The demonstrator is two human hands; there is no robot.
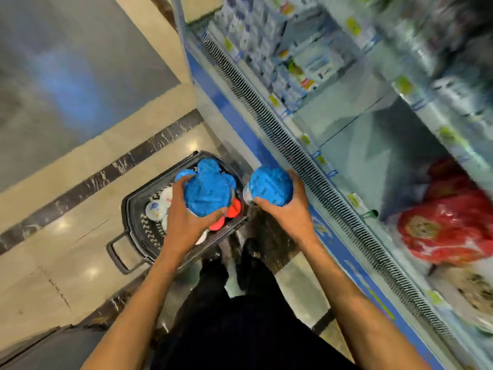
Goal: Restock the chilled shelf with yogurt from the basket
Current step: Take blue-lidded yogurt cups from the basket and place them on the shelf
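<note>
A dark plastic basket (133, 225) stands on the floor, holding white and red-lidded yogurt cups (157, 209). My left hand (184, 222) grips a blue-lidded yogurt cup (206, 192) above the basket, with more blue lids bunched behind it. My right hand (286, 212) grips another blue-lidded yogurt cup (270, 185), held between the basket and the chiller. The chilled shelf (360, 134) on the right has a bare stretch in its middle.
The open chiller has a blue front edge (240, 121) and a long vent grille (293, 150). Blue-white cartons (288, 68) fill the far shelf; red packages (450, 225) lie nearer. Tiled floor spreads left. My dark trousers and shoes are below the hands.
</note>
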